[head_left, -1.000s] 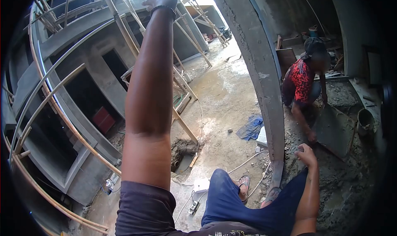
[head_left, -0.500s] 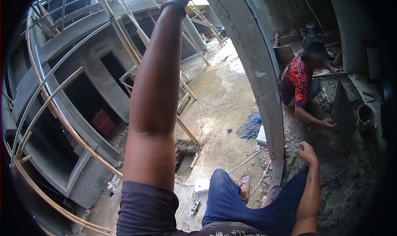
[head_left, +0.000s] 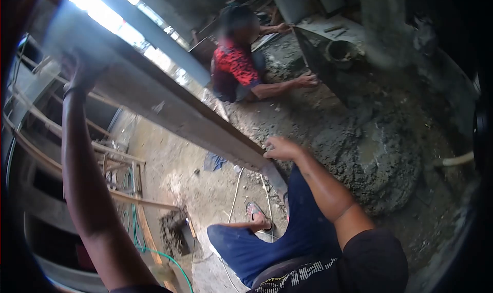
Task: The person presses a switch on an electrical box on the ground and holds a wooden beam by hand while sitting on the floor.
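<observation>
Hanging half open and holding nothing visible, the right hand (head_left: 280, 148) is beside the lower edge of the concrete column (head_left: 179, 119); the left hand (head_left: 77, 70), grip unclear, meets its upper part. The view has swung toward wet mortar (head_left: 359, 175), a rough gap from the column. Beyond, a co-worker (head_left: 233, 62) holds a tilted panel (head_left: 319, 66).

The left grip (head_left: 77, 70) is hazy — the co-worker's head (head_left: 239, 23), blurred.
</observation>
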A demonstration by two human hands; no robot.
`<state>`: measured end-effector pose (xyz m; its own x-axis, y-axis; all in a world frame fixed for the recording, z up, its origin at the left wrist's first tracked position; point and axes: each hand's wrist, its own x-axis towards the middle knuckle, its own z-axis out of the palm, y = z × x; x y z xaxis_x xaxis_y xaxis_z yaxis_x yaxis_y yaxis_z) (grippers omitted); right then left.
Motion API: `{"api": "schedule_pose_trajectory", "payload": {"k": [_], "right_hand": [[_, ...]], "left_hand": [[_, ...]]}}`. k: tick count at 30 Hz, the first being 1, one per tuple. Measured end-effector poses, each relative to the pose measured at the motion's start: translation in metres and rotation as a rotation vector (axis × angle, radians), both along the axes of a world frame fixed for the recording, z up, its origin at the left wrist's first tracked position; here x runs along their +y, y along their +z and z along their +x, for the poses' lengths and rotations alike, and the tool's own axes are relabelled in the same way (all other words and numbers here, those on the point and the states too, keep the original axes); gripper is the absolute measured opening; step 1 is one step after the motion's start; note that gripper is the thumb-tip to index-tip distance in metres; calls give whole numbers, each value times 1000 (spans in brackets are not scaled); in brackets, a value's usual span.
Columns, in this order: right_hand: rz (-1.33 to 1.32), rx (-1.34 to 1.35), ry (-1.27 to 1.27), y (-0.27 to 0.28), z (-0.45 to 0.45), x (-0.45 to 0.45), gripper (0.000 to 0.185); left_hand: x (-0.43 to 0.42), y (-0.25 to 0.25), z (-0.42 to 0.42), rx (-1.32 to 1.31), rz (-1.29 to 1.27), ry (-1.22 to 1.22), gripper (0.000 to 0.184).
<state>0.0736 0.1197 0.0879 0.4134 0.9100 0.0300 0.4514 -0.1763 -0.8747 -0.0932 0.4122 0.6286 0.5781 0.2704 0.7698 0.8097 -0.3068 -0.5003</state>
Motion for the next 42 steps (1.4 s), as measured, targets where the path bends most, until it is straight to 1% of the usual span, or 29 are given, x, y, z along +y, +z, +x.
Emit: {"api": "schedule_pose_trajectory", "payload": {"k": [1, 2, 3, 4, 5, 7, 12, 14, 18, 21, 23, 24, 25, 26, 27, 28, 29, 30, 31, 32, 34, 35, 36, 37, 38, 39, 42], "right_hand": [[-13, -7, 16, 3, 0, 0, 51], [-17, -30, 27, 10, -1, -4, 50], [-30, -44, 26, 12, -1, -4, 50], [-41, -39, 48, 6, 1, 1, 51], [-15, -26, 17, 12, 0, -3, 50], [-45, -12, 26, 17, 0, -6, 52], [-57, -26, 53, 17, 0, -9, 56], [-63, -45, 65, 21, 1, -11, 57], [-52, 2, 54, 27, 3, -16, 53], [-44, -7, 46, 22, 5, -18, 54], [-29, -82, 72, 10, 8, -11, 56], [51, -42, 44, 8, 7, -12, 58], [51, 42, 49, 7, 7, -12, 55], [-36, -23, 80, 3, 10, -4, 56], [4, -10, 72, 3, 9, -6, 56], [48, -13, 42, -8, 10, -3, 50], [43, -28, 36, 3, 8, -6, 46], [103, -26, 4, -6, 9, -3, 42], [20, -31, 1, 10, 7, -6, 41], [41, -32, 28, 17, 5, 1, 42], [25, -14, -9, 20, 3, -10, 43], [56, -75, 14, 16, 5, -9, 44], [39, -55, 32, 22, 5, -11, 47], [-52, 13, 50, 37, 2, -15, 49], [-7, -18, 51, 24, 1, -14, 52], [30, -48, 66, 19, 2, -13, 54], [-7, -48, 44, 16, -2, -13, 53]], "left_hand": [[-1, -2, 6, -48, -44, 55, 136], [11, -3, 14, -139, -85, 58, 138], [12, -3, 21, -232, -138, -3, 139], [21, -2, 30, -299, -136, -16, 142], [25, -3, 39, -343, -114, -26, 139], [30, -8, 51, -397, -40, 1, 132], [29, -33, 51, -502, 233, 161, 116], [24, -42, 53, -540, 315, 94, 109], [23, -54, 56, -583, 477, -197, 100], [21, -51, 55, -556, 480, -159, 97], [6, -58, 57, -590, 445, -218, 99], [-8, -55, 57, -512, 349, -32, 92], [-7, -61, 58, -509, 479, -371, 82], [-38, -60, 53, -599, -95, -295, 90], [5, -56, 50, -464, 236, -351, 85], [1, -58, 52, -528, 264, -358, 89], [-4, -61, 55, -592, 291, -368, 95], [-41, -59, 51, -635, 70, -329, 101], [-43, -57, 51, -652, 102, -329, 102], [-45, -57, 54, -662, 107, -359, 103], [-41, -50, 51, -650, 137, -329, 101], [-37, -49, 48, -631, 140, -375, 98], [-38, -49, 50, -639, 137, -349, 96], [-32, -48, 53, -661, 145, -378, 95], [-24, -54, 52, -611, 251, -346, 94], [-36, -55, 51, -622, 187, -310, 94], [-30, -62, 54, -622, 288, -315, 89]]}}
